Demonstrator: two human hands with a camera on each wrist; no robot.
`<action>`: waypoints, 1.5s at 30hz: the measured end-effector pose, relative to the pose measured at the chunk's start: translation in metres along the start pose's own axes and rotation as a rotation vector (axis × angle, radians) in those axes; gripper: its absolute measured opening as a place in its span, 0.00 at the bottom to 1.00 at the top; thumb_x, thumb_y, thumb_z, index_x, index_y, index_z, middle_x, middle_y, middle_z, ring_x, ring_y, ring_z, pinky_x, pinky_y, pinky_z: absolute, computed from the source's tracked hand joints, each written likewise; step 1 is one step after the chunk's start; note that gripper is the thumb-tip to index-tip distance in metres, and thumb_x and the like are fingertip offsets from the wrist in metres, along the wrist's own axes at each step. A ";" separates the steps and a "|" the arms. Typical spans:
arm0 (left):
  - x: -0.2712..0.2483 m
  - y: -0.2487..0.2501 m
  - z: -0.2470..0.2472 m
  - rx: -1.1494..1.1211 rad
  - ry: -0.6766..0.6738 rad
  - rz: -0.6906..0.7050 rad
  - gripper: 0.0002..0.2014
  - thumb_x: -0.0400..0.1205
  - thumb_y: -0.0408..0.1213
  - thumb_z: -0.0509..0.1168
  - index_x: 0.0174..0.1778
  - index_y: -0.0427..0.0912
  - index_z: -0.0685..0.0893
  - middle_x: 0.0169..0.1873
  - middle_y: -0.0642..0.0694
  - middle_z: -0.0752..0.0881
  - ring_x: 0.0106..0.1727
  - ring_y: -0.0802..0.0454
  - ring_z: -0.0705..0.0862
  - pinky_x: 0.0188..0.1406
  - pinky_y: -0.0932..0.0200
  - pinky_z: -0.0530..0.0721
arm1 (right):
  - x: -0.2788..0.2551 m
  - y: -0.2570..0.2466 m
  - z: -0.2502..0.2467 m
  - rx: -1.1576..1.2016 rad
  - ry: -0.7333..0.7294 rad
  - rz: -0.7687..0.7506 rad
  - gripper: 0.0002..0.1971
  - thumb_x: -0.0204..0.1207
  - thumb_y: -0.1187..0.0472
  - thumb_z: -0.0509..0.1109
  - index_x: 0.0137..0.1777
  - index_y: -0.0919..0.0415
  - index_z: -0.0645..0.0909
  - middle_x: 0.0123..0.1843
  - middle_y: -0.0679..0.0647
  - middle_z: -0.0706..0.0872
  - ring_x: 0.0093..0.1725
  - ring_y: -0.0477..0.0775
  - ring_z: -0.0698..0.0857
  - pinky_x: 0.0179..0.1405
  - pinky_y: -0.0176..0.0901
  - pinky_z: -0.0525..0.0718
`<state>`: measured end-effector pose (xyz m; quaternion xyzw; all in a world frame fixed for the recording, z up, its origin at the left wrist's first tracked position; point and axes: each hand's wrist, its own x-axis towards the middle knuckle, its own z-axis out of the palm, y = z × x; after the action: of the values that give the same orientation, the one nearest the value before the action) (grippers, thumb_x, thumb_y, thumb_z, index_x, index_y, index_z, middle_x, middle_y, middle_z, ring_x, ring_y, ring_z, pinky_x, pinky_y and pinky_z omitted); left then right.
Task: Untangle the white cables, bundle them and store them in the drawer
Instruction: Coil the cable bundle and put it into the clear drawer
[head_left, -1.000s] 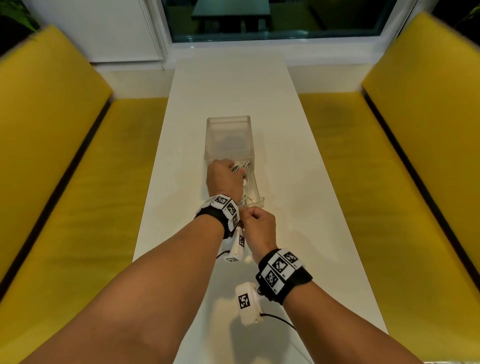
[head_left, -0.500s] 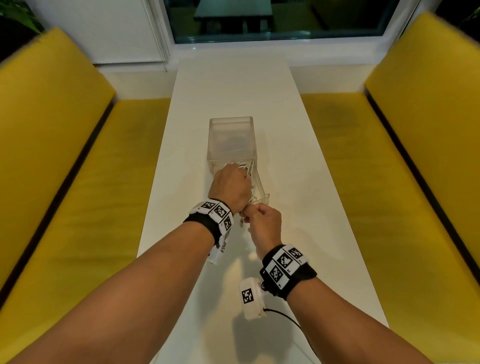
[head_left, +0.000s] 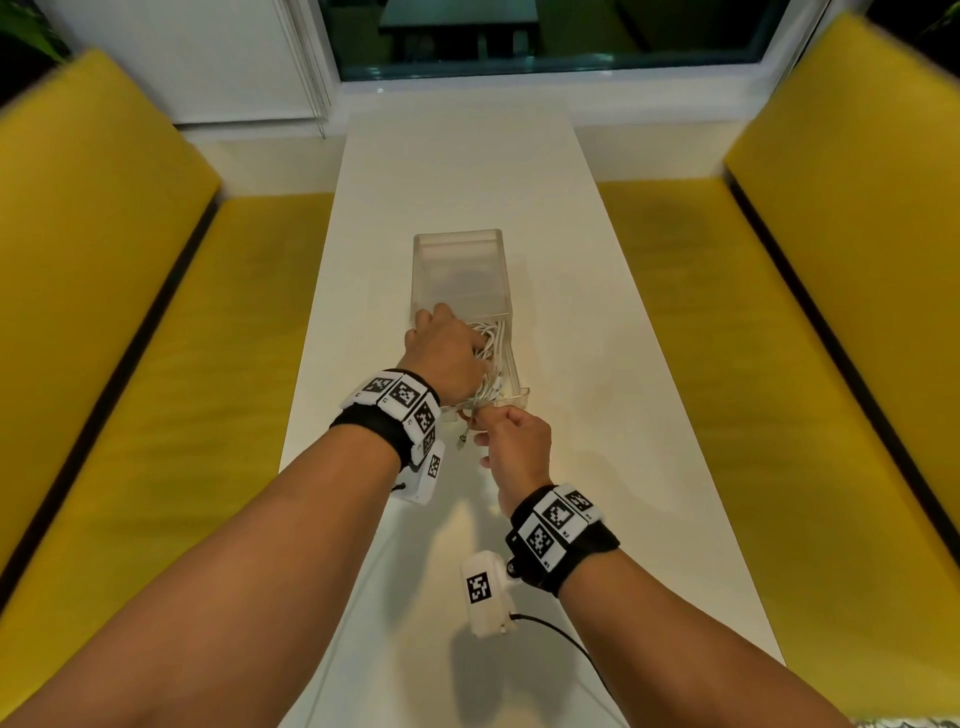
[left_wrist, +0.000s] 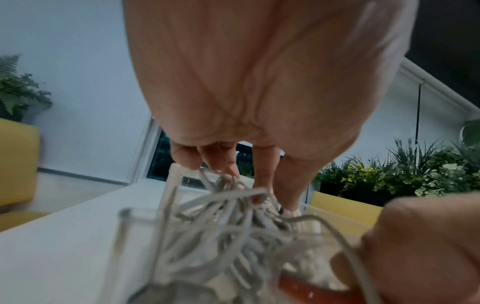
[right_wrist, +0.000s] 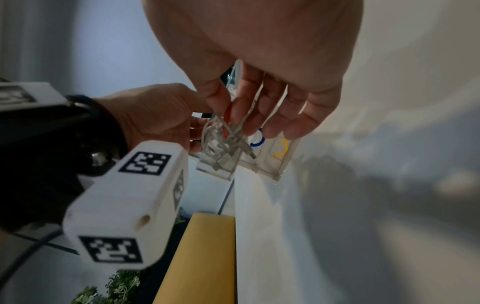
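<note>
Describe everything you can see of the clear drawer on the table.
The drawer is clear colourless plastic, pulled out toward the person from a frosted housing standing on the white table. Dividers split it: one section holds a blue ring, another a yellow ring. A third holds the white cables, where the left hand presses them down and the right hand pinches cable ends at the front edge.

A long white table (head_left: 467, 176) runs ahead of the fingers (head_left: 426, 318). Yellow benches (head_left: 197, 374) stand at both sides of them, and a dark window (head_left: 571, 36) lies far beyond.
</note>
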<state>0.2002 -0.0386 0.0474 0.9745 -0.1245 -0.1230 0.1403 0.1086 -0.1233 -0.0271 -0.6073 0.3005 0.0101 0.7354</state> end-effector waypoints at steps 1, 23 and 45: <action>0.000 -0.003 0.002 -0.069 0.029 0.018 0.17 0.87 0.45 0.65 0.71 0.47 0.84 0.67 0.37 0.72 0.72 0.36 0.69 0.74 0.44 0.70 | 0.000 -0.001 -0.001 0.000 0.003 0.002 0.09 0.74 0.61 0.76 0.32 0.60 0.85 0.35 0.57 0.86 0.34 0.52 0.80 0.34 0.44 0.77; -0.019 -0.016 -0.008 -0.215 -0.106 0.033 0.14 0.72 0.48 0.82 0.35 0.43 0.88 0.36 0.48 0.89 0.40 0.51 0.87 0.38 0.59 0.83 | 0.002 0.002 -0.003 0.025 -0.008 0.001 0.13 0.73 0.64 0.75 0.39 0.78 0.82 0.35 0.59 0.78 0.34 0.54 0.72 0.23 0.35 0.71; 0.015 -0.020 -0.007 -0.072 0.135 0.065 0.12 0.79 0.23 0.62 0.39 0.42 0.86 0.37 0.45 0.88 0.39 0.43 0.86 0.38 0.54 0.84 | 0.009 0.002 -0.006 0.014 -0.041 -0.003 0.16 0.68 0.66 0.79 0.43 0.82 0.83 0.37 0.59 0.81 0.36 0.51 0.76 0.32 0.29 0.78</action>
<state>0.2204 -0.0222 0.0449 0.9703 -0.1421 -0.0570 0.1873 0.1126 -0.1309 -0.0331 -0.6023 0.2847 0.0192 0.7455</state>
